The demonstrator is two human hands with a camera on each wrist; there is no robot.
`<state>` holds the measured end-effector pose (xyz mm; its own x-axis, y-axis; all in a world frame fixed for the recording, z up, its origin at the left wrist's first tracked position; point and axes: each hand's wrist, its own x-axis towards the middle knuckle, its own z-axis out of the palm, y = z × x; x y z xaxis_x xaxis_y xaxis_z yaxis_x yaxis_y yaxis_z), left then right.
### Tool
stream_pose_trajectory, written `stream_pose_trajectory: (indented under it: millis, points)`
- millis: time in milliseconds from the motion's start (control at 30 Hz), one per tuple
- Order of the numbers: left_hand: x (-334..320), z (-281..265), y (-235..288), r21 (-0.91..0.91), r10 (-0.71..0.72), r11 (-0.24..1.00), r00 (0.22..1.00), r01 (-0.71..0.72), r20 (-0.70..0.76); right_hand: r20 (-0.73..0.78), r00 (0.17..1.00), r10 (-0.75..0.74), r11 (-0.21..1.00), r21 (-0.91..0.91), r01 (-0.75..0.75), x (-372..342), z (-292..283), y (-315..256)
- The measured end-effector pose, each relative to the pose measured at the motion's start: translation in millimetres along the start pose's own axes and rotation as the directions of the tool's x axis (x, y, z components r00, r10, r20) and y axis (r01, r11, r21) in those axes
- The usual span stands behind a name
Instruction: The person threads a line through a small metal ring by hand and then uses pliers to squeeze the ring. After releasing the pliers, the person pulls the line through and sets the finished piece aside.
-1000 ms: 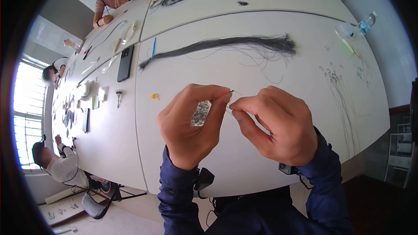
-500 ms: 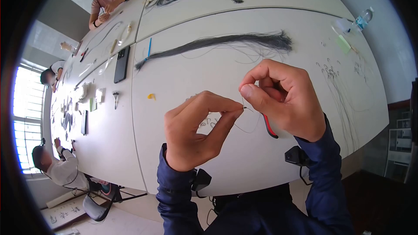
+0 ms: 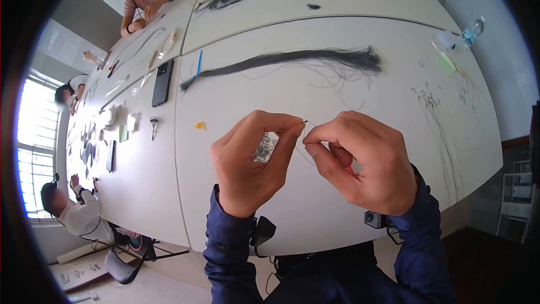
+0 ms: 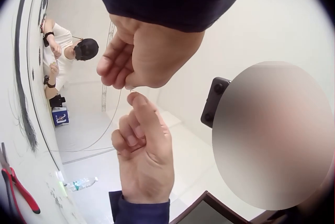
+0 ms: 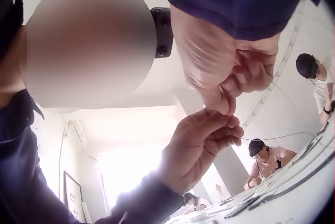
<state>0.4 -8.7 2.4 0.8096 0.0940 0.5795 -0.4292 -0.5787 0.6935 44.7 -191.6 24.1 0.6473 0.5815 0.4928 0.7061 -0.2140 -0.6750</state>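
Nearer than half a second ago, the right hand (image 3: 365, 163) pinches thread (image 3: 304, 133) in curled fingers; over the table (image 3: 315, 219) I see it reach the left hand (image 3: 242, 169), whose closed fingertips pinch a dark tip (image 3: 305, 122).

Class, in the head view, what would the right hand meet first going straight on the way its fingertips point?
Apart from the thin strand between them, the right hand would probably meet the left hand first, though depth is unclear.
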Motion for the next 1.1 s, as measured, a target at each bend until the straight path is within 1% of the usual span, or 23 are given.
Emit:
stream_pose_trajectory:
  millis: [33, 67, 133, 233, 267, 300, 400, 433, 500, 533, 600, 633, 733, 833, 933, 967, 1067, 1100]
  points:
    - [0.9, -0.5, 1.8, 0.029, 0.011, 1.000, 1.000, -0.012, 0.028, -0.024, 0.999, -0.027, 0.999, -0.026, 0.026, 0.6, -1.5, 0.0]
    - [1.2, -1.6, 4.8, 0.019, -0.015, 1.000, 0.998, 0.013, 0.069, -0.048, 0.997, -0.054, 0.997, -0.053, 0.051, 1.1, -2.9, 0.2]
    - [0.7, -3.5, 10.5, 0.001, -0.063, 0.998, 0.987, 0.064, 0.149, -0.029, 0.999, 0.046, 0.997, 0.056, -0.044, 3.6, -6.8, 2.4]
    - [-0.7, -2.4, 9.1, -0.086, -0.030, 0.995, 0.977, 0.049, 0.210, 0.029, 0.982, 0.184, 0.959, 0.212, -0.186, 7.3, -11.6, 9.9]
    - [-0.6, -2.5, 9.4, -0.112, -0.025, 0.992, 0.977, 0.050, 0.214, 0.055, 0.972, 0.227, 0.937, 0.261, -0.233, 7.8, -11.6, 12.9]
    - [-0.4, -2.8, 9.8, -0.138, -0.019, 0.989, 0.976, 0.050, 0.217, 0.085, 0.952, 0.294, 0.873, 0.380, -0.304, 7.2, -8.6, 16.7]
    - [-1.5, -3.8, 9.1, -0.199, -0.028, 0.978, 0.982, 0.066, 0.187, 0.156, 0.917, 0.368, 0.811, 0.429, -0.399, 8.4, -6.9, 24.9]
    - [-1.6, -4.6, 8.7, -0.217, -0.036, 0.974, 0.985, 0.072, 0.168, 0.156, 0.917, 0.367, 0.838, 0.373, -0.399, 8.9, -7.2, 23.9]
    - [-1.4, -5.5, 9.7, -0.211, -0.096, 0.970, 0.988, 0.120, 0.120, 0.159, 0.919, 0.360, 0.883, 0.260, -0.391, 8.3, -6.8, 19.9]
    - [-1.3, -5.9, 10.3, -0.207, -0.127, 0.968, 0.987, 0.144, 0.096, 0.120, 0.949, 0.291, 0.923, 0.227, -0.312, 7.7, -5.1, 17.2]
    - [-1.8, -1.9, 2.9, -0.186, -0.102, 0.977, 0.995, 0.103, 0.015, 0.047, 0.988, 0.146, 0.977, 0.150, -0.151, 5.0, -0.4, 10.5]
    - [-1.8, -0.2, 0.0, -0.177, -0.090, 0.981, 0.996, 0.084, -0.023, 0.035, 0.993, 0.115, 0.985, 0.126, -0.119, 3.6, -0.7, 5.9]
    - [-0.6, -0.9, 0.1, -0.047, -0.042, 0.998, 0.998, 0.044, 0.038, -0.045, 0.999, -0.009, 1.000, 0.023, 0.010, 3.2, -1.9, 0.3]
    - [-0.6, -2.4, 8.5, -0.017, -0.056, 0.998, 0.982, 0.060, 0.181, -0.093, 0.995, 0.016, 1.000, 0.005, -0.015, 4.7, -5.1, 2.7]
    - [-3.0, 2.0, 9.7, -0.103, -0.025, 0.994, 0.980, 0.046, 0.198, -0.007, 0.992, 0.124, 0.977, 0.175, -0.121, 7.8, -7.9, 17.6]
    - [-3.1, 2.0, 9.6, -0.118, -0.023, 0.992, 0.982, 0.046, 0.189, 0.005, 0.975, 0.224, 0.920, 0.328, -0.213, 6.9, -4.5, 20.9]
    - [-2.8, 0.4, 8.8, -0.146, -0.025, 0.988, 0.988, 0.047, 0.154, 0.149, 0.895, 0.422, 0.791, 0.423, -0.443, 9.1, -6.5, 26.2]
    - [-2.7, -0.2, 8.5, -0.146, -0.030, 0.988, 0.990, 0.050, 0.137, 0.154, 0.892, 0.424, 0.798, 0.401, -0.449, 9.0, -6.8, 26.2]
